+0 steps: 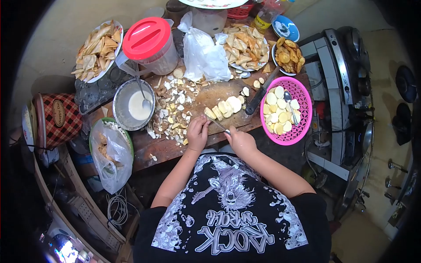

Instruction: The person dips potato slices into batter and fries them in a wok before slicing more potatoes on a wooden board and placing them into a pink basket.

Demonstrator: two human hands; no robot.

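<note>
My right hand (242,142) is closed around the handle of a small knife (218,124), whose thin blade points toward the left end of a row of pale, round root slices (225,108). The slices lie leaning on one another on a worn wooden chopping board (215,93). My left hand (198,131) is at the left end of that row, fingers bent and pressed together close to the blade tip. What its fingertips hold, if anything, is hidden. To the left lies a heap of peelings (173,111). A pink perforated basket (307,98) at the right holds more slices and a spoon (291,103).
A large dark-handled knife (262,91) lies beside the basket. Left of the peelings stands a metal bowl (117,109) of white batter with a spoon. Behind are a red-lidded jug (149,41), a plastic bag (202,55), plates of folded triangular pastries (245,46) and fried slices (289,56).
</note>
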